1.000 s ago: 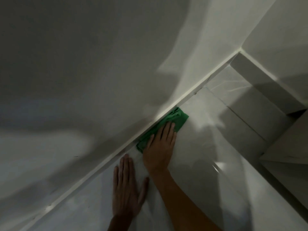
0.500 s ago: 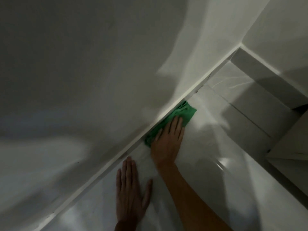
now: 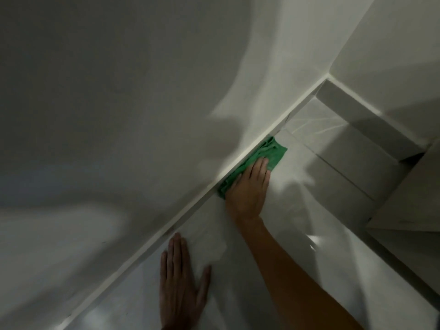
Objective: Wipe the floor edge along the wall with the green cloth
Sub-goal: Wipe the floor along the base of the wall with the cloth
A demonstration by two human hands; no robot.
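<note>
Dim, blurry shot. Two hands: left hand (image 3: 181, 285) flat on floor tile (image 3: 297, 234), fingers together, thumb splayed, wrist cut off at btm edge. Right hand (image 3: 248, 186) pressed flat, fingers together, on one green cloth (image 3: 273, 153) against the skirting (image 3: 190, 210); cloth's middle hidden under palm.

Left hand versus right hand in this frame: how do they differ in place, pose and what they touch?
1. The right hand presses on the green cloth; the left hand rests on bare floor.
2. The right hand sits against the skirting by the wall, far ahead; the left hand lies nearer the person, off the edge.
3. The left thumb is splayed; the right fingers lie together.
Both are flat, palm down.
</note>
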